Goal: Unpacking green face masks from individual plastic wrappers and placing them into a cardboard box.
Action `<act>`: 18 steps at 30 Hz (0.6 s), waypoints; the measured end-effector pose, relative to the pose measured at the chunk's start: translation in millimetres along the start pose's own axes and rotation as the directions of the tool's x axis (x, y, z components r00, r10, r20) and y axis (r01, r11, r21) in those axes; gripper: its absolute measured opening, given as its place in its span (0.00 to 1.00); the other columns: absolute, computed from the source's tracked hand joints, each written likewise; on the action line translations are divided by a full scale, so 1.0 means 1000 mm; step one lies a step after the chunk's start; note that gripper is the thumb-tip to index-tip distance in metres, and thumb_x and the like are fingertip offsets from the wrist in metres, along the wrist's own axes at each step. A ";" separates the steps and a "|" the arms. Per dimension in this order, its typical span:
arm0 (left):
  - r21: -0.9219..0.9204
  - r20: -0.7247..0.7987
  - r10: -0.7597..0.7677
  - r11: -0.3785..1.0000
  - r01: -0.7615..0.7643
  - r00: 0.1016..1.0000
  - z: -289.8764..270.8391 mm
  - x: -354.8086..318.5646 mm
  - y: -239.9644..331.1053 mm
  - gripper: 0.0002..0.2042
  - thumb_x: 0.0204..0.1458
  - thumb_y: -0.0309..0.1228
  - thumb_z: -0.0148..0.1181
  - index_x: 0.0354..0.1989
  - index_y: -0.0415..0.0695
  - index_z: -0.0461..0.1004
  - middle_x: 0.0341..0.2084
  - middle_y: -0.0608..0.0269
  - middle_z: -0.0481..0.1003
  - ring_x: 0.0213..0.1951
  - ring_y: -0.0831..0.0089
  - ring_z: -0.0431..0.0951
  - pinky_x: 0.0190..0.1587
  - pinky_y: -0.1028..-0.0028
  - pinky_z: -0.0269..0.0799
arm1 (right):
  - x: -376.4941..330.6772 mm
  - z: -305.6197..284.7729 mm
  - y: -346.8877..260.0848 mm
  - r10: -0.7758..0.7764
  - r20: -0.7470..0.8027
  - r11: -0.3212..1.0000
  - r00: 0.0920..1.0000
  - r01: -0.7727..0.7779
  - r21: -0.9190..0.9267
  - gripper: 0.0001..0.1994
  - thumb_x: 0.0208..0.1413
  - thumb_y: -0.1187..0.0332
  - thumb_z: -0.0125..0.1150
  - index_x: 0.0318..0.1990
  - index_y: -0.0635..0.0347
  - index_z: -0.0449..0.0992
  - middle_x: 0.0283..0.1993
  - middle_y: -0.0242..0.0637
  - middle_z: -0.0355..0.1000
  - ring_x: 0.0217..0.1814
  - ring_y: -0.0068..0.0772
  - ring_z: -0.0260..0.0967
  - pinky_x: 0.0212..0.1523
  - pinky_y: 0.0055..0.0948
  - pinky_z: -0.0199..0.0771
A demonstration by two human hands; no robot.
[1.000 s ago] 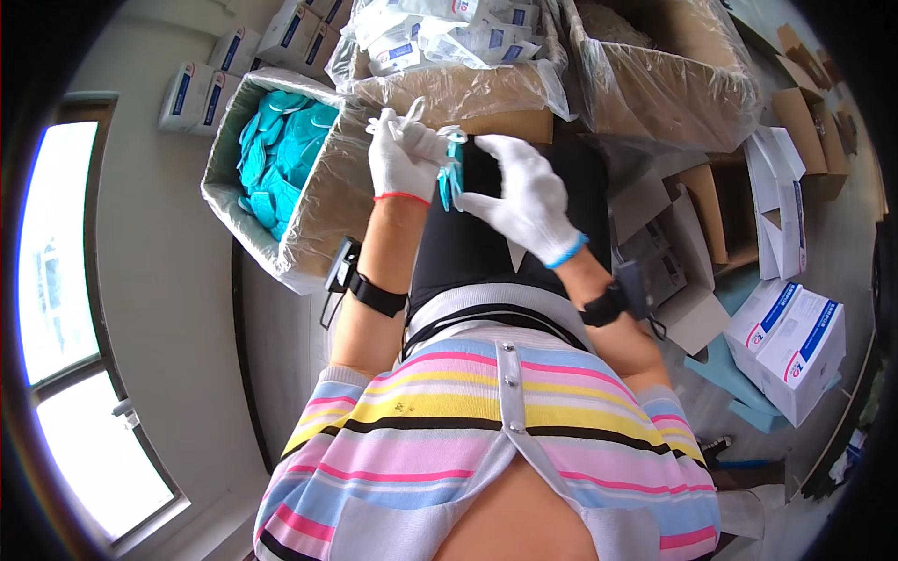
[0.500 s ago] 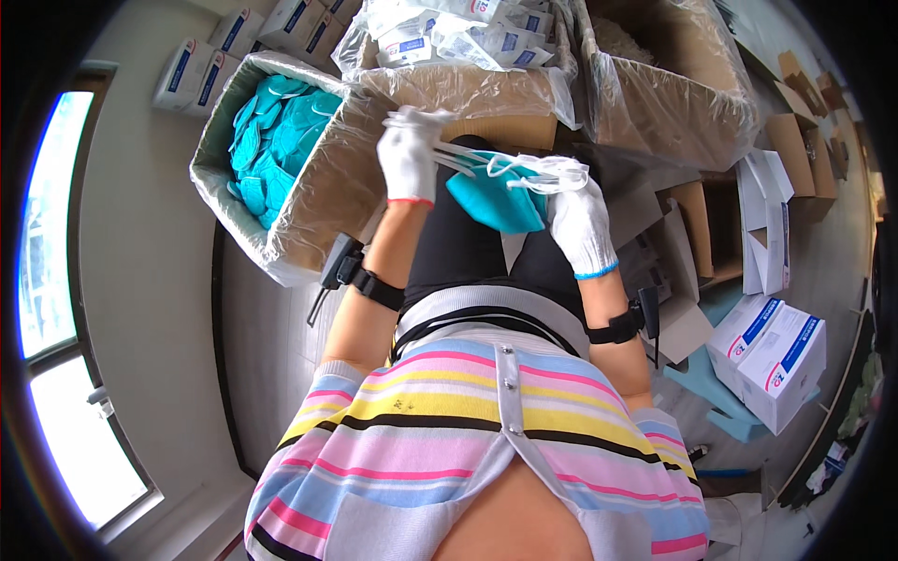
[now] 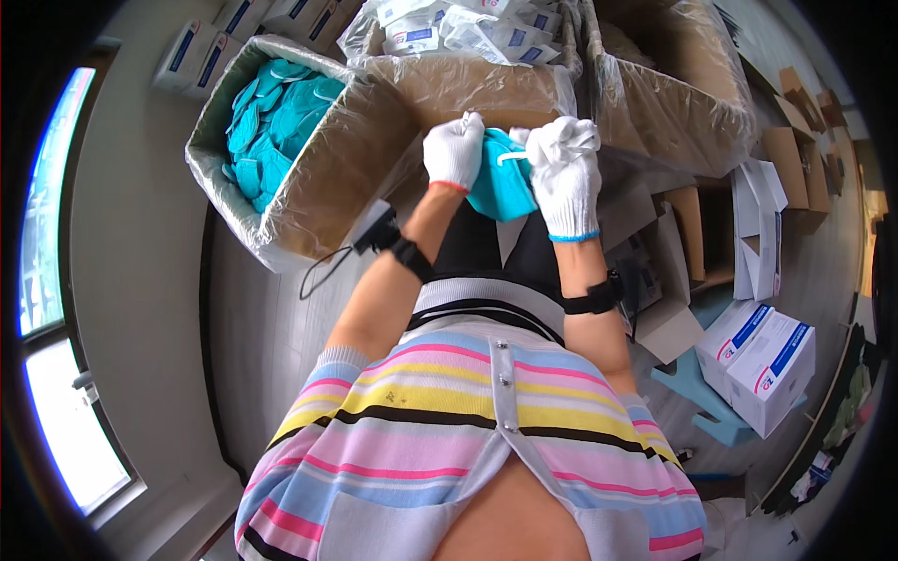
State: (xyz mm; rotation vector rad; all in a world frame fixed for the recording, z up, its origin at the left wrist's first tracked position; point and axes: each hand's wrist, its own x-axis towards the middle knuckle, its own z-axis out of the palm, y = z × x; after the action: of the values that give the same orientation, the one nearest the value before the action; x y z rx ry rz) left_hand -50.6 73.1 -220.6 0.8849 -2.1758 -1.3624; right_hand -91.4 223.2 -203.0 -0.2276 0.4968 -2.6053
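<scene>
A teal face mask (image 3: 503, 185) hangs between my gloved hands above my lap. My left hand (image 3: 453, 154), in a white knit glove with a red cuff edge, is closed at the mask's left edge. Closed at the mask's right side is my right hand (image 3: 567, 173), whose white glove has a blue cuff edge. A short piece of white strap shows across the mask's upper right, running toward the right fingers. The fingers hide the rest of the straps.
At the left, a plastic-lined carton (image 3: 323, 178) holds many teal masks (image 3: 281, 126). Ahead, another lined carton (image 3: 468, 89) contains packaged items (image 3: 505, 37). A third lined carton (image 3: 669, 122) stands right. White boxes (image 3: 772, 369) rest on a blue stool (image 3: 716, 402).
My left hand has moved right, closer to my right hand. The right hand has risen slightly, and the long straps stretched between the hands no longer show.
</scene>
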 end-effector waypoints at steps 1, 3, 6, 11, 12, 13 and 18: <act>0.205 -0.021 0.045 0.978 -0.040 0.999 -0.001 0.010 -0.004 0.21 0.55 0.44 0.55 0.21 0.37 0.76 0.14 0.52 0.73 0.19 0.65 0.73 0.29 0.65 0.68 | 0.002 0.000 0.011 -0.011 -0.056 1.000 0.998 0.010 -0.014 0.09 0.61 0.72 0.50 0.27 0.54 0.67 0.20 0.29 0.61 0.21 0.30 0.64 0.30 0.35 0.73; 0.423 0.076 -0.016 0.906 -0.018 0.997 0.001 0.021 -0.012 0.22 0.55 0.49 0.51 0.23 0.42 0.79 0.20 0.47 0.75 0.26 0.50 0.78 0.33 0.60 0.71 | -0.002 -0.011 0.025 0.317 0.068 0.887 0.946 -0.321 0.332 0.14 0.62 0.72 0.49 0.22 0.48 0.61 0.15 0.23 0.50 0.12 0.25 0.51 0.17 0.27 0.60; 0.636 0.100 -0.180 0.768 0.076 0.979 0.006 0.013 -0.057 0.22 0.57 0.50 0.48 0.33 0.46 0.82 0.34 0.49 0.80 0.41 0.49 0.79 0.46 0.56 0.73 | -0.034 -0.024 0.036 0.516 -0.267 0.848 0.814 -0.441 0.294 0.16 0.64 0.62 0.47 0.21 0.42 0.59 0.13 0.20 0.47 0.08 0.20 0.45 0.10 0.23 0.47; 0.611 -0.058 -0.402 0.709 0.351 0.914 -0.025 0.010 -0.110 0.23 0.59 0.51 0.48 0.39 0.45 0.82 0.39 0.49 0.80 0.45 0.50 0.79 0.49 0.58 0.74 | -0.119 -0.018 -0.009 0.574 -0.572 0.795 0.586 -0.567 0.217 0.19 0.66 0.55 0.44 0.21 0.42 0.58 0.11 0.19 0.45 0.06 0.20 0.41 0.08 0.23 0.45; 0.621 -0.025 -0.366 0.723 0.302 0.930 -0.019 0.009 -0.106 0.23 0.59 0.50 0.47 0.38 0.45 0.82 0.38 0.49 0.80 0.44 0.50 0.79 0.48 0.57 0.74 | -0.118 -0.023 -0.022 0.609 -0.581 0.779 0.540 -0.543 0.312 0.18 0.66 0.55 0.45 0.21 0.42 0.58 0.10 0.19 0.45 0.06 0.18 0.41 0.08 0.22 0.44; 0.630 0.013 -0.326 0.737 0.246 0.945 -0.013 0.012 -0.096 0.23 0.59 0.50 0.46 0.36 0.45 0.82 0.37 0.49 0.80 0.43 0.49 0.79 0.48 0.57 0.74 | -0.118 -0.025 -0.023 0.514 -0.529 0.853 0.675 -0.466 0.235 0.17 0.64 0.59 0.47 0.21 0.45 0.59 0.11 0.18 0.47 0.06 0.17 0.44 0.08 0.21 0.45; 0.655 0.190 -0.209 0.755 0.035 0.959 -0.013 -0.008 -0.081 0.23 0.61 0.50 0.43 0.33 0.50 0.83 0.32 0.51 0.80 0.38 0.49 0.79 0.43 0.57 0.73 | -0.075 -0.017 0.006 0.282 -0.529 0.690 0.800 -0.552 -0.468 0.11 0.61 0.68 0.53 0.27 0.57 0.75 0.20 0.23 0.63 0.13 0.12 0.52 0.13 0.17 0.51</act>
State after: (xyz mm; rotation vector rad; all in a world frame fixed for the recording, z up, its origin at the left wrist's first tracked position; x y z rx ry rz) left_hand -12.8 44.7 -288.0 1.1566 -2.9150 -0.7754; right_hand -27.6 259.9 -226.0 0.2448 1.3704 -1.9373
